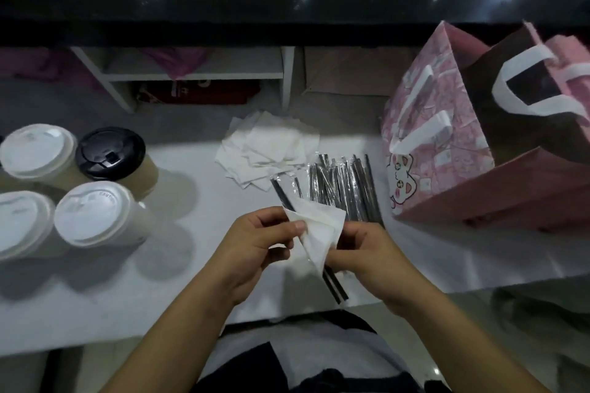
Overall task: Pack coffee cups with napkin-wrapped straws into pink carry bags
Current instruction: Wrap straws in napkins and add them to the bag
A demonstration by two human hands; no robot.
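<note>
The napkin is thin, soft paper. It will likely tear or fall open if it is pulled hard. The black straws inside it are light and stiff, and their clear wrappers are probably slippery, so they could slide out of the lower end. I think the best place to hold is the middle, where the paper overlaps, with a gentle squeeze.

The bundle is at the centre of the frame, between both hands and above the white counter. The left hand pinches the left edge of the napkin with thumb and fingers. The right hand has its fingers curled on the right side.

At the left stand 4 lidded cups. The open pink bag is at the right, well apart from the hands.
</note>
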